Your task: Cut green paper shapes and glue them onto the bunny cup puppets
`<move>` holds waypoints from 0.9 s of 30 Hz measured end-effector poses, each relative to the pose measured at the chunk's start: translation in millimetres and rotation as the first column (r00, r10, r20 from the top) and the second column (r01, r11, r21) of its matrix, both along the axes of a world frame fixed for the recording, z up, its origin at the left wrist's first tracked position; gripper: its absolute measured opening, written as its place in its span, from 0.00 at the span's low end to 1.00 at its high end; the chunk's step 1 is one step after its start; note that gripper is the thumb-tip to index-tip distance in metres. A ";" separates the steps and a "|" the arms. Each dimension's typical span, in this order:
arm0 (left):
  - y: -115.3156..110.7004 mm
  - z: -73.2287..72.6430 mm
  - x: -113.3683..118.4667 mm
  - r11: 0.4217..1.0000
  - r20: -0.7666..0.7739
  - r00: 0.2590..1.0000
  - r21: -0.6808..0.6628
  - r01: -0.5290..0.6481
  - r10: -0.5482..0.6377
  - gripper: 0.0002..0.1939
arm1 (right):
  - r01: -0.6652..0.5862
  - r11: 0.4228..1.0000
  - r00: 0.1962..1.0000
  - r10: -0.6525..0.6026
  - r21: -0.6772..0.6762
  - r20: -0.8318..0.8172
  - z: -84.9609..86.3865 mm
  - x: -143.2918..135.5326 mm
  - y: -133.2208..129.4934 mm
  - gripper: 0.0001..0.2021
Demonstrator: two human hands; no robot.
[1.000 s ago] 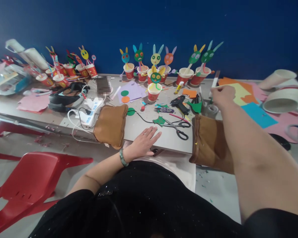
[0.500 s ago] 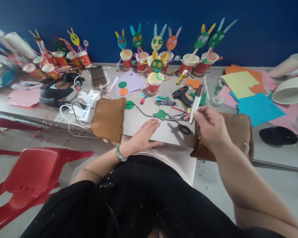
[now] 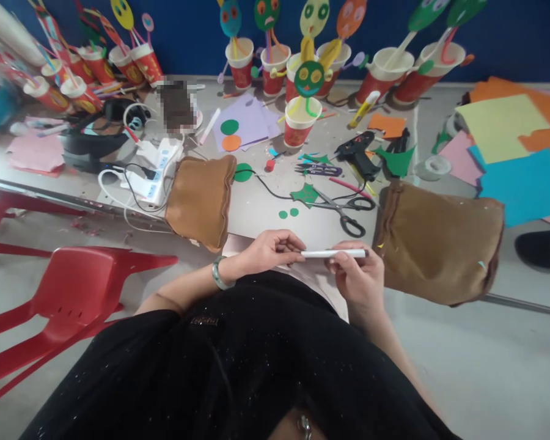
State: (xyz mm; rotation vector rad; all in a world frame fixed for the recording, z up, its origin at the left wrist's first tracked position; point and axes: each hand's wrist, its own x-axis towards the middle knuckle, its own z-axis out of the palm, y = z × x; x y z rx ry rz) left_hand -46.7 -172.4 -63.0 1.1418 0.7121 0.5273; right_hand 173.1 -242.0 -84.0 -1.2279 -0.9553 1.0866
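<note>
A white marker pen (image 3: 323,253) lies level between my two hands, just off the table's front edge. Its left end is pinched by my left hand (image 3: 275,250), which wears a bangle at the wrist. Fingers of my right hand (image 3: 360,272) close round the dark right end. Beyond them on the table are two small green paper circles (image 3: 288,213), a green paper scrap (image 3: 305,194) with holes in it, and scissors (image 3: 348,211) with dark handles, blades pointing left.
Brown cushions, one left (image 3: 200,201) and one right (image 3: 440,241), flank the work spot. A glue gun (image 3: 358,153) with its cable, a power strip (image 3: 162,174) and paper-cup puppets (image 3: 302,125) stand behind. Coloured paper (image 3: 522,189) lies right; a red chair (image 3: 77,287) is at left.
My right hand has brought the marker down and left, turning it from upright to level. My left hand has come off the tabletop and closed on its other end. The view has tilted down.
</note>
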 end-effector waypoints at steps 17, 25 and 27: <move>-5.2 12.9 3.2 0.888 -0.280 0.932 0.332 0.318 -0.230 0.16 | -0.038 0.997 0.992 0.029 0.073 0.124 -2.9 -25.8 -1.3 0.19; -12.2 14.3 4.0 0.905 0.093 0.902 -0.011 0.424 -0.422 0.32 | -0.177 0.974 0.981 0.163 0.144 0.105 7.6 -31.6 -4.4 0.18; -13.7 11.7 6.2 0.902 0.105 0.898 -0.025 0.431 -0.426 0.32 | -0.174 0.975 0.981 0.160 0.141 0.106 7.9 -31.8 -5.3 0.18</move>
